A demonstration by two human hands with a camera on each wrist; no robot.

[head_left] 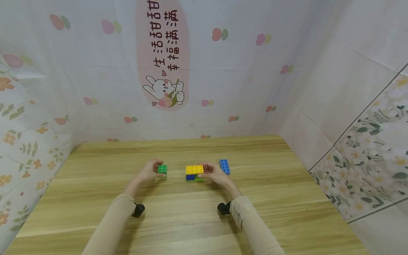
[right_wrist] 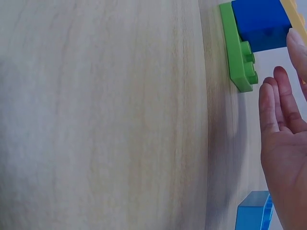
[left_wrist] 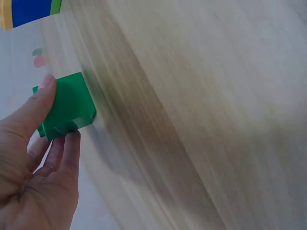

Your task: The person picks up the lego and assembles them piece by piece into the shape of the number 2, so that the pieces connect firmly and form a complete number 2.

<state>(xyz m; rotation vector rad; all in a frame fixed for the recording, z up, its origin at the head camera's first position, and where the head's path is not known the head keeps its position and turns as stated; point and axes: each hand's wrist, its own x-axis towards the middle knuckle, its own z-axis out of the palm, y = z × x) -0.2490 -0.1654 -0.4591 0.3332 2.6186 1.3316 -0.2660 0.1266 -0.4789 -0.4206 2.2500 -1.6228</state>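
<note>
My left hand (head_left: 149,172) pinches a small green toy brick (head_left: 162,169) between thumb and fingers. In the left wrist view this green brick (left_wrist: 72,100) has its smooth side towards the camera, close over the table. To its right stands a stack: a long yellow brick (head_left: 194,170) on top, a dark blue brick (head_left: 190,177) under its left part, and a light green base brick (right_wrist: 232,52) with bare studs. My right hand (head_left: 216,174) holds the stack's right end, thumb in front and fingers behind. The right wrist view shows the thumb overlapping the dark blue brick's corner.
A lighter blue brick (head_left: 224,166) with two rows of studs lies just right of my right hand. All of it is on a wooden table (head_left: 178,219), with printed cloth (head_left: 248,71) hanging behind and at both sides.
</note>
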